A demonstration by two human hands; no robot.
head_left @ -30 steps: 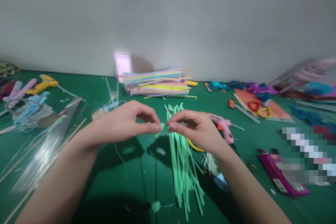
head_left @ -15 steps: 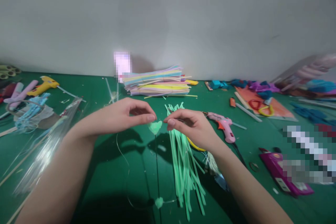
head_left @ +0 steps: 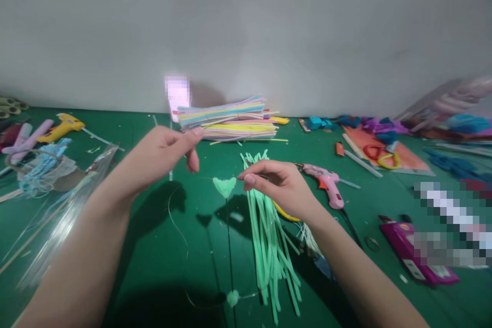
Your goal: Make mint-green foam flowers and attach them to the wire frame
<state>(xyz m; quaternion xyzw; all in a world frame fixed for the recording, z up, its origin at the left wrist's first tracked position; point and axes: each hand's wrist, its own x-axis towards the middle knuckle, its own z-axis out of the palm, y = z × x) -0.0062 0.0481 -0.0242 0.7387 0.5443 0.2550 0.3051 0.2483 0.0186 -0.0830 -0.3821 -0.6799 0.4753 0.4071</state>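
Observation:
A fuzzy light-green heart stands upright on a thin dark stick. Further down the stick is a smaller green heart. Clear thread curves in a loop to the left of the stick. My right hand pinches a fine strand of it just beside the upper heart's right lobe. Up and to the left of that heart, my left hand is raised, thumb and bent finger apart, with nothing visible between them. Under my right hand lie green pipe cleaners.
Bundled pastel pipe cleaners lie by the wall near a phone. A pink glue gun is at right, a yellow one at far left. Scissors, a magenta pack and clear wrap lie around.
My left hand has left the upper heart's side and moved up and left, its thumb and finger parting. The heart shifted slightly left. My right hand has stayed nearly in place.

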